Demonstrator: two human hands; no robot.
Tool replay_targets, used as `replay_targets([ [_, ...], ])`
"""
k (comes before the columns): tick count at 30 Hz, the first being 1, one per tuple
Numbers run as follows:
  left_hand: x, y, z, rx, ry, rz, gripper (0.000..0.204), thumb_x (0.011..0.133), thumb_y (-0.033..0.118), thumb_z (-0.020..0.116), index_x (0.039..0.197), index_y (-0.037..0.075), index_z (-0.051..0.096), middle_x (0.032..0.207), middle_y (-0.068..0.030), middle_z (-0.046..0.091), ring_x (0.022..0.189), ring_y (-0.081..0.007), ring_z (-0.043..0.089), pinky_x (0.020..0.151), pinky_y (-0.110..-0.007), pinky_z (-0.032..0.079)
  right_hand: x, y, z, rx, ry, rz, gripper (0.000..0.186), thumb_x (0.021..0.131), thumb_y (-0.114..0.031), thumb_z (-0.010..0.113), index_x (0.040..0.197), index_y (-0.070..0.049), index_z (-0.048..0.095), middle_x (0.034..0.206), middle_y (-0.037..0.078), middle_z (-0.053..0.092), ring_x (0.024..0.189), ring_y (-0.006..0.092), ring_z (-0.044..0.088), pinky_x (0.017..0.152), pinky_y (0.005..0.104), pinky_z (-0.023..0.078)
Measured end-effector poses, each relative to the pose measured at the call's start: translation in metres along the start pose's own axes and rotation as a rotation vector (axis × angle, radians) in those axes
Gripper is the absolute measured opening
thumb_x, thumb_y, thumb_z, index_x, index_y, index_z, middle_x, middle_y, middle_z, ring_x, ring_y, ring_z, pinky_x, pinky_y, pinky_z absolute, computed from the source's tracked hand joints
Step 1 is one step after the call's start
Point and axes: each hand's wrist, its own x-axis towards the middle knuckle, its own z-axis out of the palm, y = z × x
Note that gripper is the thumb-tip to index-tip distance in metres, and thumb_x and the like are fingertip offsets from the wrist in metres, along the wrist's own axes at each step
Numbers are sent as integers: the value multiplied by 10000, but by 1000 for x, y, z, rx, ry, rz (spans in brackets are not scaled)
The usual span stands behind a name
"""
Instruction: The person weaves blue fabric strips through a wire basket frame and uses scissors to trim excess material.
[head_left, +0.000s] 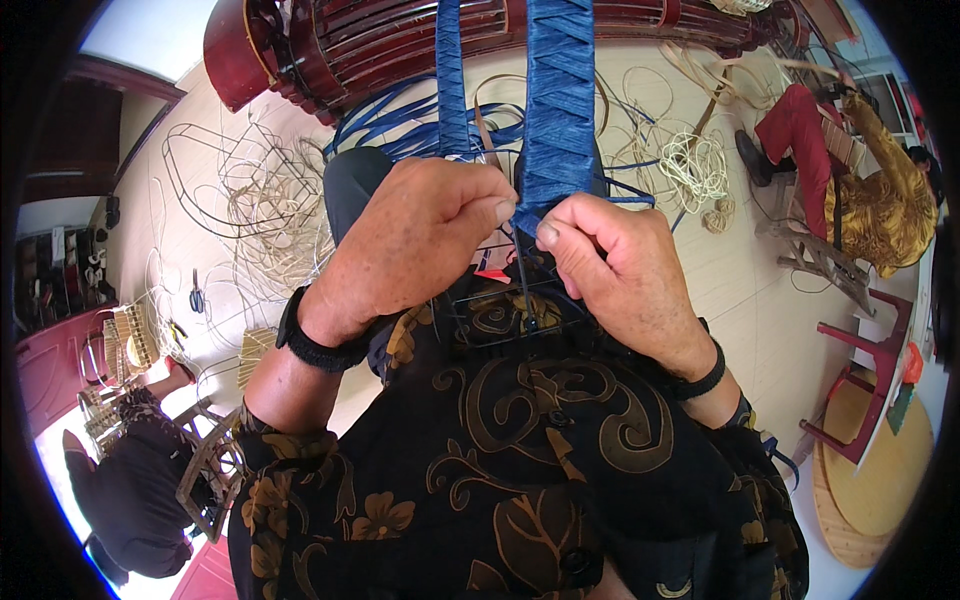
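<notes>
In my lap stands a thin dark wire frame (525, 300), from which a wide band wrapped in crossing blue strips (560, 100) runs away from me. A narrower wrapped blue band (451, 80) runs beside it on the left. At the near end of the wide band, a short stretch of blue strip (527, 221) shows between my hands. My left hand (425, 235) is closed in a pinch at its left side. Thumb and bent forefinger of my right hand (625, 270) pinch it from the right. My fingers partly hide the strip.
Loose blue strips (390, 120) lie beneath a dark red wooden bench (380, 50). Tangled cane strands (265, 200) cover the floor at left, near scissors (196, 291); a pale coil (693, 168) lies at right. People sit at right (870, 190) and lower left (135, 490).
</notes>
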Motion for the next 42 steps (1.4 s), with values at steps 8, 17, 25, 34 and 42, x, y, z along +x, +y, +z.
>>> replay_targets([
  [8,0,1,0,-42,4,-15,161,977,54,536,928,-57,642,756,-59,647,700,-106,629,668,-260,492,1,-1,-1,86,-19,51,167,972,-118,604,845,-11,626,580,-26,541,516,35,483,472,215,367],
  [17,-2,3,1,-57,7,-47,150,978,52,541,949,-66,630,750,-55,636,687,-94,613,649,-257,486,6,0,-11,205,-96,194,215,965,-181,615,843,-8,651,619,32,616,557,70,542,516,247,426],
  [25,-4,2,-1,16,58,2,133,935,26,565,1003,-65,636,770,-95,640,695,-107,616,653,-276,484,9,-3,-14,296,-112,246,243,982,-193,601,844,2,646,654,7,618,601,54,536,537,235,427],
  [34,-6,-9,14,190,297,311,182,791,-26,635,972,-15,657,747,-138,609,648,-313,609,582,-379,476,12,-1,-9,256,-99,141,138,926,-126,644,858,-5,643,632,16,603,586,34,504,519,229,402],
  [42,-6,0,7,580,300,478,288,670,17,682,957,-2,661,728,-97,551,635,-269,560,563,-358,431,13,1,-1,-261,168,-241,168,769,-46,732,901,-70,631,660,78,599,549,238,605,501,310,462],
])
